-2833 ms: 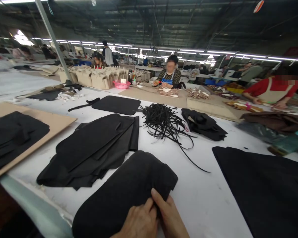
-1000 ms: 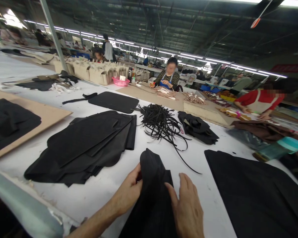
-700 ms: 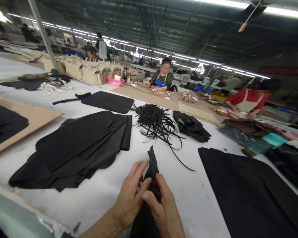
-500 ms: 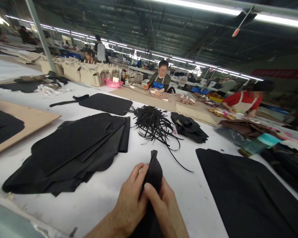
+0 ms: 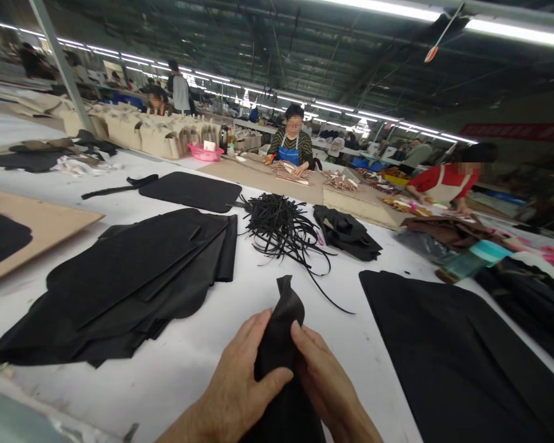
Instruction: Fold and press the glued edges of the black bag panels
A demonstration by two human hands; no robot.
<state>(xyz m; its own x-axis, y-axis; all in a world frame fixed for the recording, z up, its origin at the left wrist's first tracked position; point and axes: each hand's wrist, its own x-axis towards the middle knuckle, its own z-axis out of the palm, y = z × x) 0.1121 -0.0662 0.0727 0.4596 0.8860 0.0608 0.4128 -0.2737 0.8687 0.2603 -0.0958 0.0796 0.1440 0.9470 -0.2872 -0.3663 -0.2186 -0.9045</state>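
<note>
A black fabric piece (image 5: 281, 332), folded lengthwise and standing up in a narrow ridge, is pinched between both my hands near the front of the white table (image 5: 198, 351). My left hand (image 5: 240, 387) wraps its left side, thumb across the front. My right hand (image 5: 325, 384) presses the right side with fingers closed on the cloth. The lower part of the piece runs out of view at the bottom edge.
A stack of black cut panels (image 5: 120, 277) lies to the left, a large black sheet (image 5: 452, 351) to the right. A tangle of black strips (image 5: 281, 227) and a crumpled black piece (image 5: 346, 231) sit beyond. A cardboard sheet (image 5: 41, 221) is far left. Other workers sit at tables behind.
The black piece lay flat under my hands; I gathered it, lifted and folded it into an upright ridge, and both hands now close on it. The view shifted slightly to the right.
</note>
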